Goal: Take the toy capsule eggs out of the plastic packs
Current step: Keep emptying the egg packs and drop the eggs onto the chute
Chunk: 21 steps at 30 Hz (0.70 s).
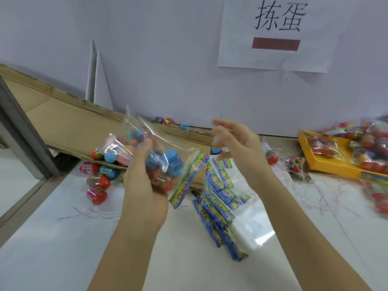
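White surface [63, 238] carries a cardboard sheet [69, 122] at the rear left and a yellow tray [327, 162] of filled packs at the right. Left grip [142, 181] grasps a clear plastic pack [168, 158] of capsule eggs above the surface. Right grip [237, 141] is released and raised beside it. Loose eggs [98, 181] lie at the left.

Left hand [144, 177] grips plastic pack [151, 152]; right hand [237, 143] spread beside

Clear plastic pack [147, 148] with colourful header strip, stuffed with red and blue capsule eggs [174, 162], tilted in left hand [144, 185]. Loose eggs [98, 181] on counter [63, 238], left of hand.
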Each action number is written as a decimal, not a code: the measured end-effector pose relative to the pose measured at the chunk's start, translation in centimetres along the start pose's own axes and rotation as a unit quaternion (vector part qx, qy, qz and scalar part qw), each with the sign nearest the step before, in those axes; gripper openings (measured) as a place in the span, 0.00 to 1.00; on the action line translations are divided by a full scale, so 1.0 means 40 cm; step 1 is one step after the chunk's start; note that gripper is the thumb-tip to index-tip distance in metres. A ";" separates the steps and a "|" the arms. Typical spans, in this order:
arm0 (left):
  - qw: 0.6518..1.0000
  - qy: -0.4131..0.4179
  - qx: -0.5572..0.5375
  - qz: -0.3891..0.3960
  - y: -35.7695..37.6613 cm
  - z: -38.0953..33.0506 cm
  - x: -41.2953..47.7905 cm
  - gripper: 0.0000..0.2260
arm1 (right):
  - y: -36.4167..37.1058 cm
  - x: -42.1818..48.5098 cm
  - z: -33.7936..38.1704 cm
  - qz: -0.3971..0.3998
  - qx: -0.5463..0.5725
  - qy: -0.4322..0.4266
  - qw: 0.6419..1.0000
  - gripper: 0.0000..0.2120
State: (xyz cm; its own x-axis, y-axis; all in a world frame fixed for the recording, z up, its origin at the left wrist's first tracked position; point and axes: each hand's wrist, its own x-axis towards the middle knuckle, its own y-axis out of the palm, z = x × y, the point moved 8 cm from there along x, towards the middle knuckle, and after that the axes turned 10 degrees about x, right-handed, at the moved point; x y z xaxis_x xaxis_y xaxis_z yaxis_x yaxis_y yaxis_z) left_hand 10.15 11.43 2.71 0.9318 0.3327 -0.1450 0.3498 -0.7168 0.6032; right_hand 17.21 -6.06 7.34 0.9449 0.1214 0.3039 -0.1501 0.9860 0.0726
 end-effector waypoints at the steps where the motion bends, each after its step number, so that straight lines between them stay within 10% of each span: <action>1: 1.000 -0.010 -0.020 -0.002 -0.006 -0.001 0.004 0.12 | -0.048 0.029 -0.014 -0.054 -0.044 -0.006 0.998 0.08; 11: 0.998 -0.048 0.004 -0.036 -0.010 0.022 0.016 0.17 | -0.092 0.183 -0.251 0.047 -0.501 0.102 0.858 0.17; 16: 0.999 -0.032 0.033 0.030 0.004 0.037 0.018 0.07 | -0.109 0.153 -0.231 -0.022 -0.378 0.110 0.919 0.14; 21: 0.994 0.016 0.103 0.031 0.016 0.027 0.003 0.15 | -0.138 0.057 -0.067 -0.153 0.036 0.039 0.987 0.14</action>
State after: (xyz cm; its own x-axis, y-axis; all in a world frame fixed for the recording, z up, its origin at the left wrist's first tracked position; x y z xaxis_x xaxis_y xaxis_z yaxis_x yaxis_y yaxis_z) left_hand 10.60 10.34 2.25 0.9500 0.3004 -0.0853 0.3067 -0.8459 0.4364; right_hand 20.95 -10.94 5.09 0.9682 -0.1690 0.1842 0.1276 0.9678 0.2170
